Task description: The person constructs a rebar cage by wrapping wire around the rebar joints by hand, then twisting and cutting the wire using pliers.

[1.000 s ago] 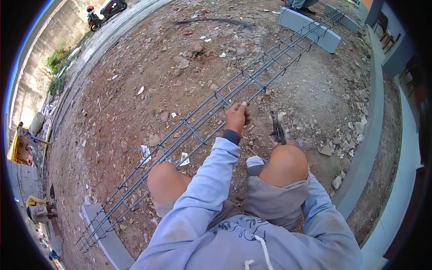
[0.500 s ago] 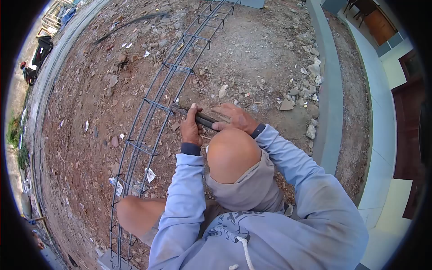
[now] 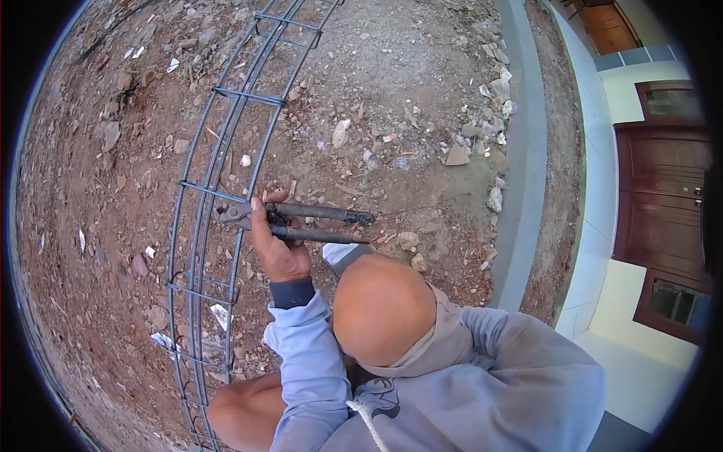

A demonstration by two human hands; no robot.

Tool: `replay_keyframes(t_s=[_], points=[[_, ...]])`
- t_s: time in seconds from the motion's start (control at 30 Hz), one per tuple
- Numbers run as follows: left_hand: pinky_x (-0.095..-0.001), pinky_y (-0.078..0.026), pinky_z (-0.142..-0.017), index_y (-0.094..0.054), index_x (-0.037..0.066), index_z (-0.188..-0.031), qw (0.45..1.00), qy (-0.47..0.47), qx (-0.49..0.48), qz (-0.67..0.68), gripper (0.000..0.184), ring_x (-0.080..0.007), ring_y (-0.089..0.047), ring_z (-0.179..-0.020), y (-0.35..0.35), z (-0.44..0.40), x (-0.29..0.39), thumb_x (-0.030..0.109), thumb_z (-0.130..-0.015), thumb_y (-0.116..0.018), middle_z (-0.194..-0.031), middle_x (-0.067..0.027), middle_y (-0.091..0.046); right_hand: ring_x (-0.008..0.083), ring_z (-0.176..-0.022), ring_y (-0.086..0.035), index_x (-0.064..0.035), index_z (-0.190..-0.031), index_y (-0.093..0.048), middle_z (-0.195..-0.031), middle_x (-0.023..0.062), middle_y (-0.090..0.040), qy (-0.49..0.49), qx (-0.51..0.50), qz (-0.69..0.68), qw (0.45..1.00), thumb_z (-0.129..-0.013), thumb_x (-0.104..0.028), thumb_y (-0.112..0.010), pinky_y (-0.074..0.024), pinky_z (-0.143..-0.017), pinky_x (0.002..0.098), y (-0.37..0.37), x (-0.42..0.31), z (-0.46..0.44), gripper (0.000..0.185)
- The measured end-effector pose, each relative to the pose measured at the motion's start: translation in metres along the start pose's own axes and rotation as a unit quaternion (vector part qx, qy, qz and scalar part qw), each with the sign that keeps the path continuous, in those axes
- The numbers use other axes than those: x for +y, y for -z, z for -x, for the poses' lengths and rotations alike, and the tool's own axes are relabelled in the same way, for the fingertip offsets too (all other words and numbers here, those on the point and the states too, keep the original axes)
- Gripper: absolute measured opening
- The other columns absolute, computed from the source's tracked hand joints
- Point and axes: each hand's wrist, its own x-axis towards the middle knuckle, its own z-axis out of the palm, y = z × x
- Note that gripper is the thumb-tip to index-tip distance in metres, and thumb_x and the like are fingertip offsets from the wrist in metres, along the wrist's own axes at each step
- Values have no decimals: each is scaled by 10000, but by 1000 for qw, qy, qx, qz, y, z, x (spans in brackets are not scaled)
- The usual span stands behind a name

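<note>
My left hand (image 3: 283, 258) is closed around a pair of long-handled pincers (image 3: 320, 212) near the pivot, thumb on top. Their dark metal jaws point left and lie over the near side of the rebar cage (image 3: 260, 99); I cannot tell whether they touch it. The two dark handles stand apart and point right, the upper one ending in a ragged black wrap. The cage is long and narrow, with thin bars joined by several bent stirrups. My right hand is out of sight; only its sleeve (image 3: 489, 331) shows, beside my bent knee (image 3: 384, 309).
Reddish dirt with stones and paper scraps surrounds the cage. Broken rubble (image 3: 497, 113) lies along a low grey concrete curb (image 3: 523, 166) at the right. Beyond it stand a pale tiled ledge (image 3: 595, 143) and a brown door (image 3: 659, 203).
My right hand has left the pincers and gone out of view. My left hand now holds them alone, with the handles spread and the jaws over the cage. The view has shifted.
</note>
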Motion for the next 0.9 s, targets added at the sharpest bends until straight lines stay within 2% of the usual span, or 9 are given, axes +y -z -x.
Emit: replay_keyframes(t_s=[0.27,0.47,0.53,0.57,0.67,0.77,0.8,0.83,0.9], points=[[-224,-316,-471,-586,46,-914,992,31,117,41,407,-91,-428,-542,31,25,26,424,-942,-438,-691,-15,-519,402,-1098,-459,-123,-1229,-452,-1172,201,-457,-74,46,-60,994,-736,-492,-606,-413,-904,497,-41,-40,7,635],[-245,-323,-481,-594,62,-940,992,31,120,2,408,-102,-415,-521,13,38,89,446,-930,-458,-671,-12,-528,427,-1171,-399,-132,-1320,-370,-1251,207,-388,-87,52,-38,994,-713,-492,-637,-387,-934,524,-48,-51,42,754],[-247,-327,-484,-592,64,-940,994,36,105,-17,406,-101,-417,-523,-5,47,114,446,-931,-456,-672,-11,-527,435,-1195,-378,-135,-1350,-343,-1277,208,-365,-76,61,11,995,-706,-492,-647,-379,-944,533,-23,-52,74,797],[-248,-329,-488,-590,68,-941,992,40,111,-33,401,-100,-420,-528,-15,52,127,443,-935,-451,-671,-10,-521,453,-1227,-331,-136,-1393,-269,-1303,210,-315,-61,56,41,996,-685,-483,-676,-361,-955,551,22,-71,120,887],[-249,-332,-490,-587,67,-941,993,41,100,-47,400,-98,-430,-532,-47,74,165,441,-938,-445,-669,-6,-511,433,-1209,-354,-107,-1406,-209,-1275,244,-330,-41,123,96,987,-629,-455,-733,-368,-961,534,84,-79,205,1000],[-244,-329,-472,-586,56,-934,993,53,83,-59,405,-98,-430,-519,-85,103,207,436,-938,-445,-668,-1,-501,435,-1202,-356,-100,-1405,-214,-1286,242,-315,-37,198,71,977,-616,-426,-745,-374,-954,532,125,-64,274,1005],[-243,-329,-466,-587,54,-932,993,56,82,-59,406,-98,-429,-516,-100,113,222,434,-938,-446,-668,-1,-500,436,-1200,-356,-98,-1404,-212,-1288,243,-312,-55,201,55,976,-614,-424,-745,-376,-953,530,142,-61,295,1008],[-227,-344,-514,-588,37,-910,995,62,68,-44,373,-89,-440,-591,-120,125,238,370,-958,-426,-699,-8,-508,436,-1199,-357,-96,-1403,-209,-1290,244,-309,-74,204,39,976,-611,-422,-744,-378,-951,528,158,-59,316,1010],[-232,-340,-508,-587,38,-907,994,69,76,-33,376,-92,-434,-576,-146,141,265,377,-954,-431,-686,-9,-506,445,-1183,-366,-84,-1403,-204,-1275,246,-313,-95,215,21,972,-606,-419,-741,-386,-947,519,185,-48,353,1018]])
